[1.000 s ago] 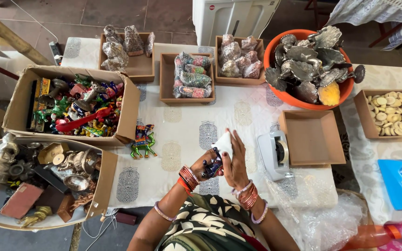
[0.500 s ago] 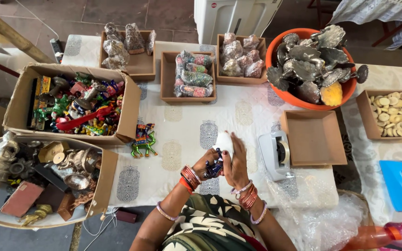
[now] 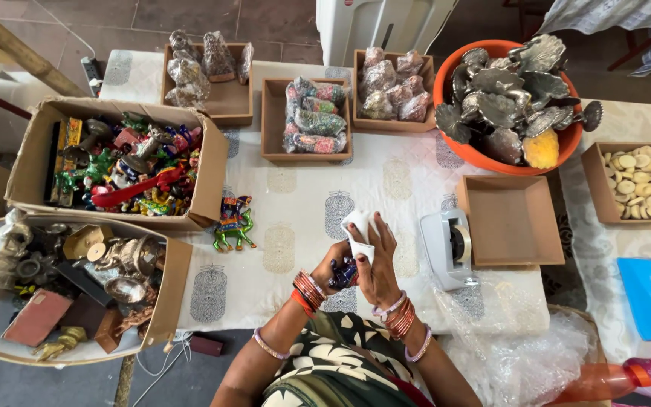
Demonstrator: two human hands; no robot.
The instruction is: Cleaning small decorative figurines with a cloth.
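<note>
White cloth [image 3: 359, 228] pinched in right hand [image 3: 377, 265], pressed against small dark blue figurine [image 3: 343, 273] gripped in left hand [image 3: 331, 265]. Both hands together over patterned tablecloth [image 3: 295, 203], near tape dispenser [image 3: 450, 247] and painted horse figurine [image 3: 233, 224].

Both hands [image 3: 359, 264] wrap a figurine [image 3: 343, 273] (white cloth [image 3: 359, 230]).

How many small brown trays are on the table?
5: three in the back row, at left, middle and right; an empty one beside the tape dispenser; one with pale discs far right.
</note>
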